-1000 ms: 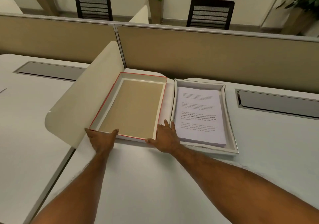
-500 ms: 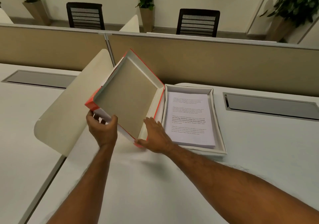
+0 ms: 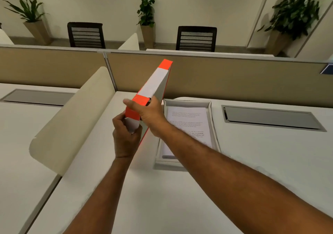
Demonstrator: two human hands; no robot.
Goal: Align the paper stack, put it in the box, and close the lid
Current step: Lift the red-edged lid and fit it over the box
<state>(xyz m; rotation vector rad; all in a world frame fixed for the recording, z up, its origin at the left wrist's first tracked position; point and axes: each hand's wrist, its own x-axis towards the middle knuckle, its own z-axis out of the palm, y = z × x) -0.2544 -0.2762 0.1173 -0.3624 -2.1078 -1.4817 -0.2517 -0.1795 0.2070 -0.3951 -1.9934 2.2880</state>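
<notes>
White counter point(image 3: 162, 197) fills the near view, with both bare forearms reaching out over it. Left hand point(image 3: 126, 134) has its grip wrapped around the lower near corner of the lid point(image 3: 155, 86), fingers curled shut on the white edge. Right hand point(image 3: 147, 113) is clamped on the orange corner just above, thumb across the top. Lid is off the counter, tipped up on edge, white side with orange ends facing us. Just right of it sits the box point(image 3: 214, 125) with the paper stack point(image 3: 189, 124) inside, looks squared up, though the arm hides part of it. Beige divider panel point(image 3: 234, 82) behind, then chairs and plants.
</notes>
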